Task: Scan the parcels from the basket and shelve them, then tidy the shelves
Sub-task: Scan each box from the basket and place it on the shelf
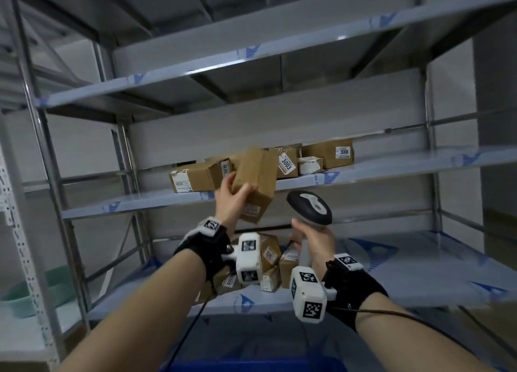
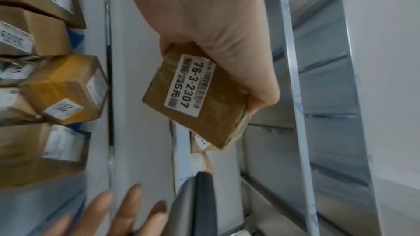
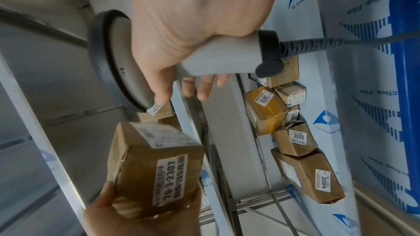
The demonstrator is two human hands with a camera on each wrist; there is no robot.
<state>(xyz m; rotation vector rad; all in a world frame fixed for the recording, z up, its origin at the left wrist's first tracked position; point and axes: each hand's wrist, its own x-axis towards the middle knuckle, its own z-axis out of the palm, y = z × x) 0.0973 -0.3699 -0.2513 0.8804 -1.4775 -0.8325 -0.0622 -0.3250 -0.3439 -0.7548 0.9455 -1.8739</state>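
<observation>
My left hand (image 1: 233, 195) grips a brown cardboard parcel (image 1: 256, 181) and holds it up in front of the middle shelf (image 1: 134, 202). Its white label reads 76-3-2307 (image 2: 184, 87), and the same parcel (image 3: 154, 166) shows low in the right wrist view. My right hand (image 1: 313, 240) grips the handle of a grey and white barcode scanner (image 1: 309, 206), just right of and below the parcel. The scanner (image 3: 118, 60) has a dark cable (image 3: 341, 42) at its handle end. A blue basket (image 1: 251, 366) lies at the bottom edge.
Several labelled parcels (image 1: 327, 154) sit on the middle shelf, one marked 3003 (image 1: 288, 163). More parcels (image 1: 271, 262) are piled on the lower shelf (image 1: 419, 273), whose right part is bare. The upper shelf (image 1: 251, 61) holds nothing visible. A green tub (image 1: 33, 290) sits at the left.
</observation>
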